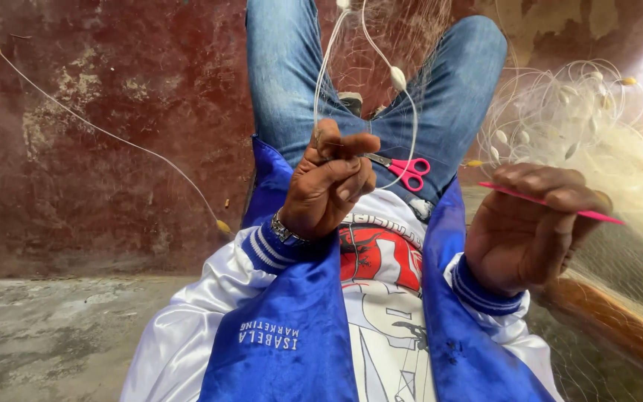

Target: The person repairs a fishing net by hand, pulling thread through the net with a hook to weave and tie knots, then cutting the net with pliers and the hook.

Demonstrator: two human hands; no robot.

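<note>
Pink netting needle pinched in right hand | left hand pinching net line | scissors on lap

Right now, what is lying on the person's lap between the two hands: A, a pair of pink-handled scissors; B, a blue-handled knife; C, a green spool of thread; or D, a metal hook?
A: a pair of pink-handled scissors rests on the jeans, just beside the left hand pinching the net line, while the right hand holds a thin pink needle.
</note>
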